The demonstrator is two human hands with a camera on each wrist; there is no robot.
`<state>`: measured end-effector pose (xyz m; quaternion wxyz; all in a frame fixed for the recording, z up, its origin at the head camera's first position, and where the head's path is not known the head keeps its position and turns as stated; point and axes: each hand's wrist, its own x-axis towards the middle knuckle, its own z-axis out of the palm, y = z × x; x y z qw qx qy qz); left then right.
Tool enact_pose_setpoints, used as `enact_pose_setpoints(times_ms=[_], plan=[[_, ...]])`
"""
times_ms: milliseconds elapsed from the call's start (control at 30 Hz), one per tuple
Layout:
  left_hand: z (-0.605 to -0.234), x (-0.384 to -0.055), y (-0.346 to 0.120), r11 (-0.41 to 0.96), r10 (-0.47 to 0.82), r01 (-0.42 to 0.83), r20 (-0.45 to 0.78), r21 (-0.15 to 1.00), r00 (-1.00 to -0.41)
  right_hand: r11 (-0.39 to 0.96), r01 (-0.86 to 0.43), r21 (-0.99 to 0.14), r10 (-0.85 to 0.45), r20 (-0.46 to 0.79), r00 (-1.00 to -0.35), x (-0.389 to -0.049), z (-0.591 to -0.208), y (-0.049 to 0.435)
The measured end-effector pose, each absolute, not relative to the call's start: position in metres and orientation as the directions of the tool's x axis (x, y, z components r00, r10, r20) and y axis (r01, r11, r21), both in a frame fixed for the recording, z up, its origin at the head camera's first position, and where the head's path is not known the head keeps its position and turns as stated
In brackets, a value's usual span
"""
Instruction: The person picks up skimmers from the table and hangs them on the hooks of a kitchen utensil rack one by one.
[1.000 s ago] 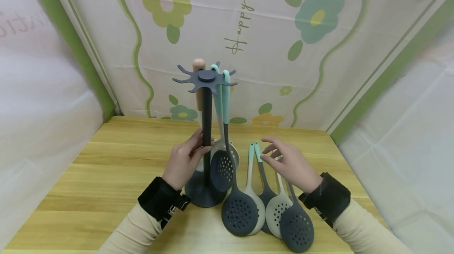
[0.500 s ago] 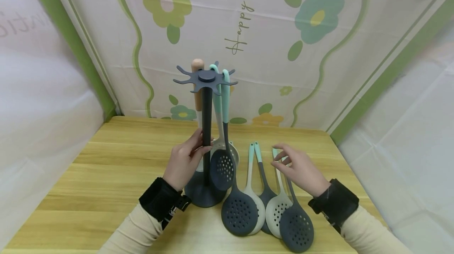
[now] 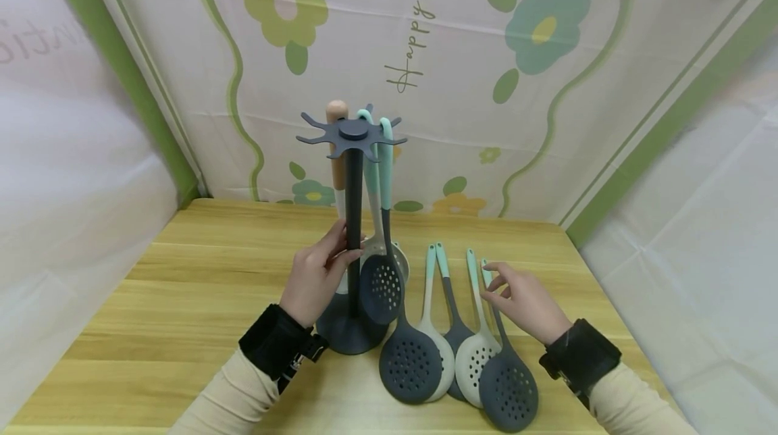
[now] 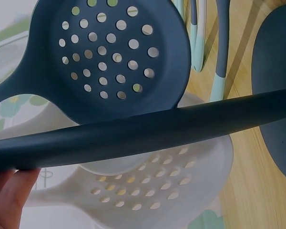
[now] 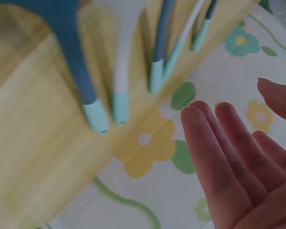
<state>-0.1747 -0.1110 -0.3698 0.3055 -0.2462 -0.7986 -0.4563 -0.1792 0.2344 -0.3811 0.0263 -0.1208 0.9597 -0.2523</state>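
Note:
My left hand (image 3: 313, 279) holds the dark post of a utensil stand (image 3: 353, 205) between thumb and fingers; fingertips touch that post in the left wrist view. From the stand's hooked top hang a dark perforated skimmer (image 3: 381, 290) with a mint handle, a pale skimmer (image 4: 167, 186) partly hidden behind it, and a utensil with a wooden handle (image 3: 337, 165), its lower end mostly hidden. My right hand (image 3: 525, 300), fingers loosely bent and holding nothing, hovers above the handle of the rightmost dark skimmer (image 3: 509, 391). A pale skimmer (image 3: 474, 361) lies beside that one.
Several utensils lie in a row on the wooden table (image 3: 213, 300), heads toward me, some overlapping. A dark perforated skimmer (image 3: 410, 364) lies close to the stand's round base (image 3: 340, 334). A flower-printed cloth (image 3: 365, 30) rises behind the table's far edge.
My right hand has moved rightward and a little toward me, from above the middle handles to the rightmost ones. The stand has tilted or turned very slightly; my left hand stays on it.

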Motion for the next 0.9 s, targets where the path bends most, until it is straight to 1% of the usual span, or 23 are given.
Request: enact_pose_setpoints(times_ms=[200,433,700,900], plan=[[-0.370,-0.175,-0.111,0.468,0.113,0.675,0.719,0.571,-0.686,0.859,-0.158,-0.486,-0.208,-0.052,-0.977,-0.182,-0.397,0.247],[-0.370,-0.175,-0.111,0.461,0.113,0.673,0.714,0.579,-0.691,0.882,-0.132,-0.453,-0.182,-0.069,-0.981,-0.183,-0.408,0.257],[-0.371,-0.175,-0.111,0.459,0.115,0.673,0.712,0.580,-0.693,0.875,-0.046,-0.481,-0.137,-0.156,-0.978,-0.183,-0.419,0.266],[-0.371,-0.175,-0.111,0.460,0.109,0.675,0.718,0.577,-0.688,0.874,-0.006,-0.487,-0.119,-0.201,-0.972,-0.185,-0.426,0.271]])
